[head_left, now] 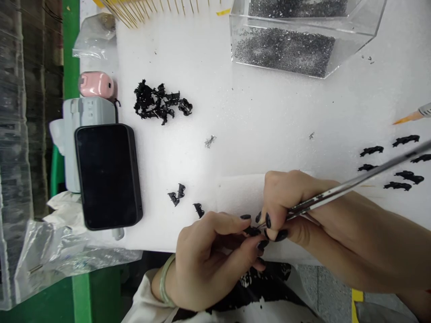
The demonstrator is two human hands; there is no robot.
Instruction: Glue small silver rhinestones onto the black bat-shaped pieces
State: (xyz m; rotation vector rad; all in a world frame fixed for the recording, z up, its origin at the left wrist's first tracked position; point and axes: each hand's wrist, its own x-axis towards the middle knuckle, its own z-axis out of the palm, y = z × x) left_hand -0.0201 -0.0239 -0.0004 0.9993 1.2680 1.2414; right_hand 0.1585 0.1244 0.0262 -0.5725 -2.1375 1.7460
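My left hand (212,251) pinches a small black plastic clip (252,231) between thumb and fingertips at the near edge of the white foam pad (269,121). My right hand (296,206) is closed round metal tweezers (353,184), whose tips meet the clip. Three loose black clips (182,197) lie just left of my hands. A heap of the same clips (160,103) sits further back on the left. Several finished black pieces (393,163) are laid out in rows at the right.
A black phone (107,175) lies on a grey device at the left, with a pink case (96,84) behind it. A clear box of tiny dark metal parts (286,45) stands at the back. Plastic bags (50,251) lie at the lower left.
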